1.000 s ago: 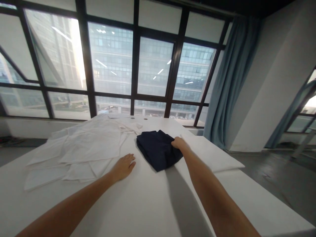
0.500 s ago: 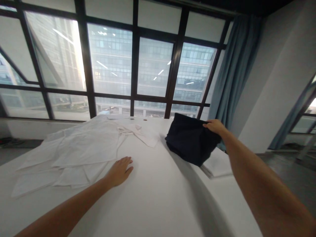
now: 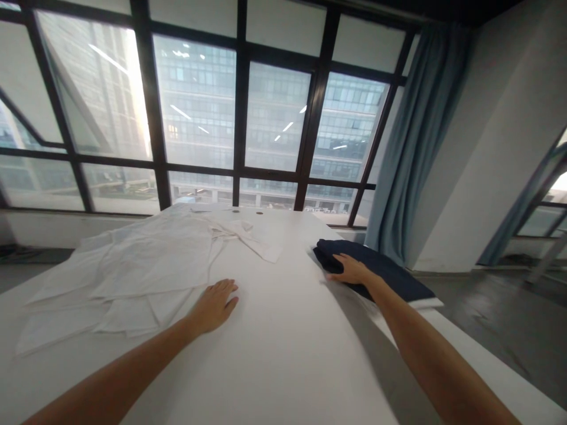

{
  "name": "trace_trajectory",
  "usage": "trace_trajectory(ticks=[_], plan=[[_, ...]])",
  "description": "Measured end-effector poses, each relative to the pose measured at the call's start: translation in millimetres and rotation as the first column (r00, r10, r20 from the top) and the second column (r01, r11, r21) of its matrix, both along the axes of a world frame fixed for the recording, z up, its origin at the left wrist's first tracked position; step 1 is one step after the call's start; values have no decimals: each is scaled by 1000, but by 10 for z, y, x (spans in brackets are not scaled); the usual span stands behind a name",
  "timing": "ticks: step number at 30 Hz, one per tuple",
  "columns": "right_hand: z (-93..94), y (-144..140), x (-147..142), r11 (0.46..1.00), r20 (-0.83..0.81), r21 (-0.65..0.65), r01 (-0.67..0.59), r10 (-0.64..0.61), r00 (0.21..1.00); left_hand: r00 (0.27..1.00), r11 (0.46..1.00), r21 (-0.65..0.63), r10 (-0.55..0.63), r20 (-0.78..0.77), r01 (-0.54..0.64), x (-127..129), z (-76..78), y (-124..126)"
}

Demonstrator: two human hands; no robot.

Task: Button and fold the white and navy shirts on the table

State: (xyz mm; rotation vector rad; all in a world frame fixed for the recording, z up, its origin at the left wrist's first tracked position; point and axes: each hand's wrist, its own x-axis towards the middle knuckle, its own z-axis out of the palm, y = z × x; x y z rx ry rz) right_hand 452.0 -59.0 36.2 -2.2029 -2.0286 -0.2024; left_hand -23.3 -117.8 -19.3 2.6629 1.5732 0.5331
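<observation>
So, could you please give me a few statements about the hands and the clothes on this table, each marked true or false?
1. The right hand rests on the dark garment. True.
2. The dark garment lies on top of the white shirt. False: it lies on a white stack at the table's right edge, apart from the shirt.
3. The left hand lies flat on the table. True.
4. The left hand grips the shirt's collar. False: it is open, beside the shirt's near edge.
</observation>
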Motion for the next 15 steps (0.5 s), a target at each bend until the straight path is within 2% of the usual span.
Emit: trace_trajectory(ticks=[3, 9, 12, 14, 15], plan=[[-45, -83, -238, 998, 163, -59, 0, 10, 987, 1000, 1000, 2, -15, -5, 15, -7, -4, 3], [-96, -214, -358, 1000, 324, -25, -15, 23, 946, 1000, 1000, 5, -11, 0, 11, -7, -9, 4], [-6, -209, -365, 999, 239, 19, 51, -54, 970, 1000, 1000, 3, -10, 10, 10, -7, 0, -4], [123, -204, -285, 977, 84, 120, 175, -186, 979, 1000, 1000, -1, -9, 20, 9, -5, 11, -13], [199, -207, -222, 949, -11, 180, 258, -261, 965, 1000, 1000, -7, -6, 17, 6, -1, 19, -19]])
